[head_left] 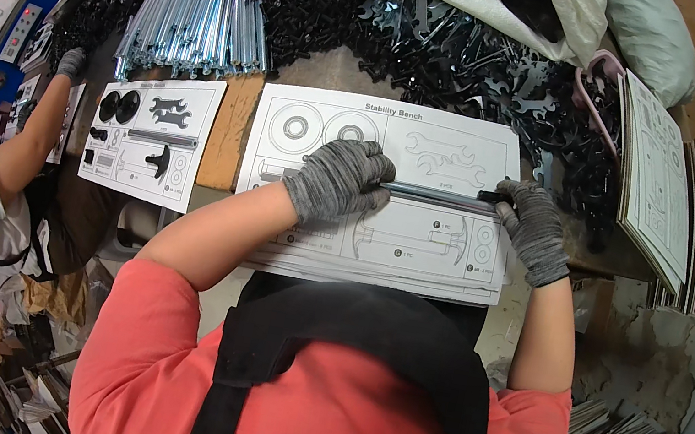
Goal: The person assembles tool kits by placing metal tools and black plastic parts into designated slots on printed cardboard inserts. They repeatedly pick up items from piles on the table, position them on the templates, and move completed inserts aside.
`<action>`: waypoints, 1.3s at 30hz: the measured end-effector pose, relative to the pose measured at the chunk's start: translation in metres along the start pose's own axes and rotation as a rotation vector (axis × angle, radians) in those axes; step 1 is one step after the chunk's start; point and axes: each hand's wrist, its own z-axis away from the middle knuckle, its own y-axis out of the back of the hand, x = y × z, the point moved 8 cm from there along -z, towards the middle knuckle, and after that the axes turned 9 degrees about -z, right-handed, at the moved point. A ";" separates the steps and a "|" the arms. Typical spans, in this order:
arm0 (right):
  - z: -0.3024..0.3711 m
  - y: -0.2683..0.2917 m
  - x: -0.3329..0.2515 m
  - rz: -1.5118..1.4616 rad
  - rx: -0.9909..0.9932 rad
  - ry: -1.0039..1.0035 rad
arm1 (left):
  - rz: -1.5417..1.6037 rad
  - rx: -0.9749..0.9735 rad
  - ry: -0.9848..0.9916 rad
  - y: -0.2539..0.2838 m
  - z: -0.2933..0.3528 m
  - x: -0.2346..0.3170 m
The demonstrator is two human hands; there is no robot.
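Observation:
A printed cardboard sheet (436, 265) with part outlines lies in front of me on a stack of similar sheets. Across its middle runs a shiny metal rod (439, 198). My left hand (337, 180), in a grey knit glove, closes over the rod's left part. At the other end my right hand (536, 230), gloved alike, has its thumb and fingers closed at the rod's tip. A small black piece (491, 196) shows by those fingertips; its kind is hard to tell. The rod's two ends are hidden under the gloves.
Metal tubes (200, 24) are piled at the back left. Heaped flat wrenches (519, 89) and black hardware (318, 12) cover the back. Another card (142, 171) bears parts at left, near a co-worker's gloved hand (72, 63). Printed sheets (653, 169) lean at right.

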 end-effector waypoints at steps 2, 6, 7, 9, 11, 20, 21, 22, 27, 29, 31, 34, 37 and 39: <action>-0.004 0.004 -0.001 -0.119 -0.039 -0.015 | -0.003 -0.009 0.007 0.000 0.000 -0.001; -0.008 0.003 0.020 -0.287 -0.081 -0.143 | 0.008 -0.009 0.005 0.000 -0.002 -0.002; -0.007 0.005 0.025 -0.271 -0.023 -0.168 | -0.003 -0.005 -0.002 0.000 -0.002 -0.001; -0.006 0.009 0.031 -0.237 0.090 -0.216 | -0.008 0.008 -0.022 0.000 -0.002 0.000; 0.009 0.016 0.012 -0.300 0.212 -0.104 | 0.004 0.023 -0.050 0.000 -0.003 0.001; 0.042 -0.026 -0.072 -0.096 0.083 0.056 | 0.000 0.034 -0.003 -0.001 0.001 -0.004; 0.040 -0.025 -0.071 -0.096 0.073 0.045 | -0.001 0.045 -0.005 0.000 0.000 -0.003; 0.038 -0.025 -0.069 -0.096 0.062 0.034 | -0.002 0.056 -0.007 0.000 -0.001 -0.002; 0.038 -0.010 -0.074 -0.142 0.090 0.023 | 0.045 0.033 0.010 0.002 0.001 -0.002; 0.031 0.011 -0.055 -0.201 0.211 0.061 | 0.077 0.039 0.038 0.004 0.001 -0.005; 0.020 0.032 -0.027 -0.208 0.293 0.066 | 0.109 0.009 0.104 0.003 0.000 -0.009; -0.015 0.053 0.018 -0.032 0.301 -0.030 | 0.135 -0.041 0.165 0.000 -0.001 -0.013; -0.060 0.051 0.053 0.314 0.147 -0.165 | 0.166 -0.077 0.161 -0.002 -0.002 -0.011; -0.086 0.041 0.056 0.519 -0.023 -0.177 | 0.150 -0.018 0.118 -0.002 -0.001 -0.012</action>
